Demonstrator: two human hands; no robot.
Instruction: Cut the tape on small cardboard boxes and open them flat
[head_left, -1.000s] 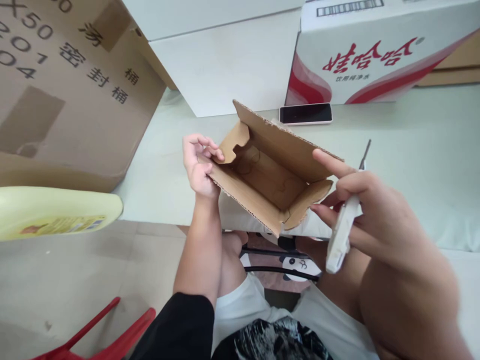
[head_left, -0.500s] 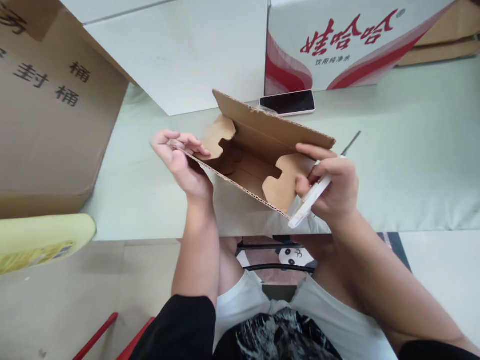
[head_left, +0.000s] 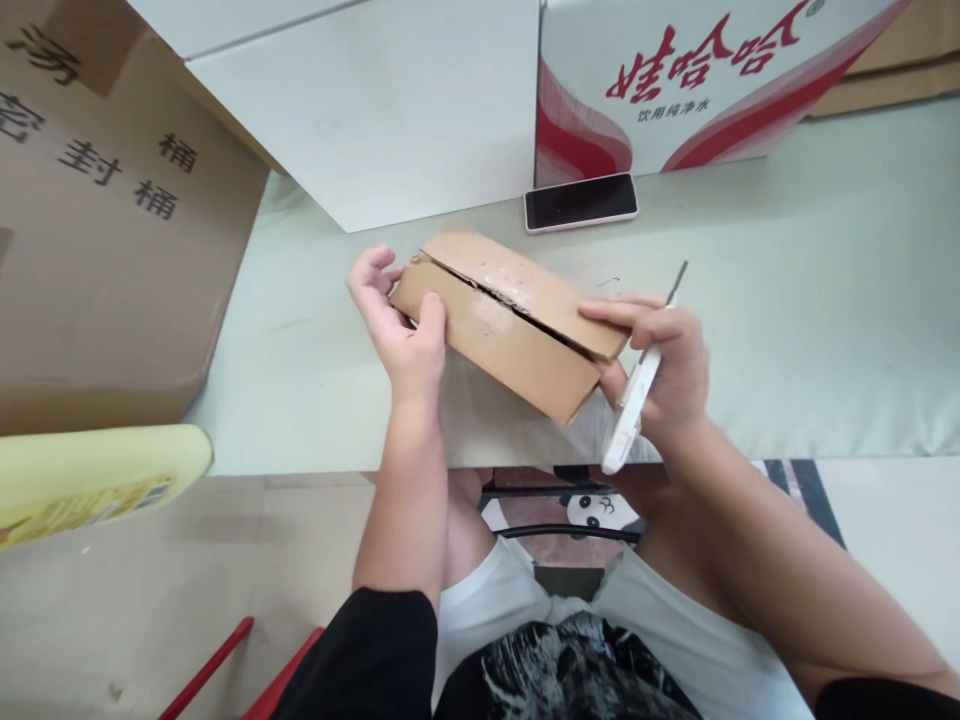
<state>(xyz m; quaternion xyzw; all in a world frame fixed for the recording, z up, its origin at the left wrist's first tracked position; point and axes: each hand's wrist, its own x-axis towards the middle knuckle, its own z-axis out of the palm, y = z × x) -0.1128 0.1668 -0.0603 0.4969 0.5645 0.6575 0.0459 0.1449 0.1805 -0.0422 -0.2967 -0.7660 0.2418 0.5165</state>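
A small brown cardboard box is held tilted above the table, its two long flaps folded down with a narrow gap between them. My left hand grips its left end, the thumb pressing on the near flap. At the right end, my right hand rests its index finger on the far flap, with another finger at the end of the box. That same hand also holds a white utility knife, whose thin blade sticks out past the knuckles, pointing away from me. The inside of the box is hidden.
Behind the box, a phone lies on the pale green tablecloth against a white and red water carton. A plain white box and a large brown carton stand left. A yellow-green container juts in at lower left.
The box's long flaps, raised before, are now folded down over the opening. My left hand has shifted right and its thumb now lies on the flap. The knife stays in my right hand.
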